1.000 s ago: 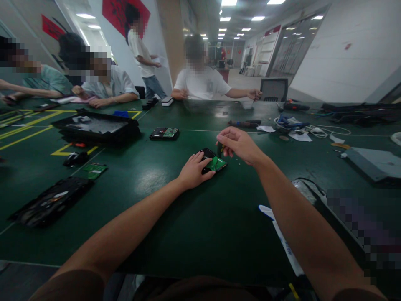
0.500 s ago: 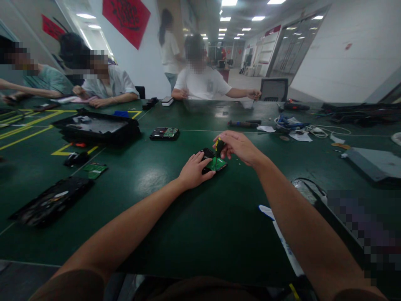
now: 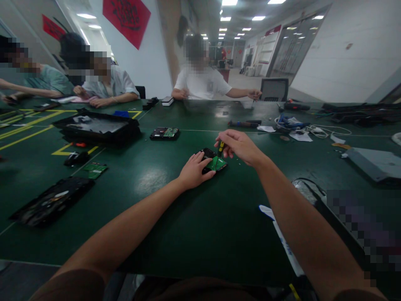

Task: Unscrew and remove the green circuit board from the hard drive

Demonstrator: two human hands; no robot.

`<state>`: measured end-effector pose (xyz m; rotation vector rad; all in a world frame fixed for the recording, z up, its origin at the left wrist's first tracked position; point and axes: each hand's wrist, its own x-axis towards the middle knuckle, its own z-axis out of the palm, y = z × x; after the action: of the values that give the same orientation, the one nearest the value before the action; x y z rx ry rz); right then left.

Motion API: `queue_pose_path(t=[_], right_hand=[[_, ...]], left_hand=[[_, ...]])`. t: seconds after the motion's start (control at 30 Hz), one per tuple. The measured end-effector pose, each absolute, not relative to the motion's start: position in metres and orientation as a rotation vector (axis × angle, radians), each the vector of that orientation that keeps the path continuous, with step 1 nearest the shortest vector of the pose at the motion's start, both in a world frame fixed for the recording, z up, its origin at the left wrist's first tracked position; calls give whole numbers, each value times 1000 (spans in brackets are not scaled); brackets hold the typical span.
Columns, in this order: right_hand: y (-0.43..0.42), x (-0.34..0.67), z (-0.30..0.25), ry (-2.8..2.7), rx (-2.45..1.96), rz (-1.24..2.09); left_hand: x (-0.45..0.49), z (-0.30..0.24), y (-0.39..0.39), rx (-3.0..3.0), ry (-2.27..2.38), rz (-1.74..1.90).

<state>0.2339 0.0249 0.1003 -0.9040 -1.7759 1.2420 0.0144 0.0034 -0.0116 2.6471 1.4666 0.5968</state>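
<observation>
The work in hand looks partway along: the hard drive (image 3: 207, 153) lies on the green table (image 3: 200, 234), straight out from the person and near the middle, with its green circuit board (image 3: 216, 164) on top, not yet off. The left hand (image 3: 194, 170) lies flat over the drive's left side, fingers spread and thumb out along the near edge, steadying it rather than gripping it. The right hand (image 3: 233, 146) has its fingers closed around the handle of a black-and-yellow screwdriver (image 3: 221, 146), which stands nearly upright with its shaft down toward the board; whether the tip sits in a screw is too small to tell.

Just right of the drive lie a few pale specks (image 3: 238, 163) (loose screws, perhaps, which would mean some are already out). How many fasteners remain cannot be told, since the left hand hides part of the drive. Farther off and to the left, a second drive (image 3: 164, 133) has its board in place and looks untouched. At the near left, a loose circuit board (image 3: 95, 170) lies beside a dark casing (image 3: 53, 200), apparently separated already.
</observation>
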Motion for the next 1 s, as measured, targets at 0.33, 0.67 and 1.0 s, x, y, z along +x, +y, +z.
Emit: queue_pose_path(t=[0.33, 0.67, 1.0], right_hand=[[28, 237, 97, -1828, -950, 1053], [26, 238, 100, -1853, -990, 1046], [27, 238, 99, -1843, -962, 1066]], left_hand=[[14, -14, 4, 2650, 1468, 613], [14, -13, 4, 2666, 1474, 588], [15, -12, 6, 2667, 1474, 592]])
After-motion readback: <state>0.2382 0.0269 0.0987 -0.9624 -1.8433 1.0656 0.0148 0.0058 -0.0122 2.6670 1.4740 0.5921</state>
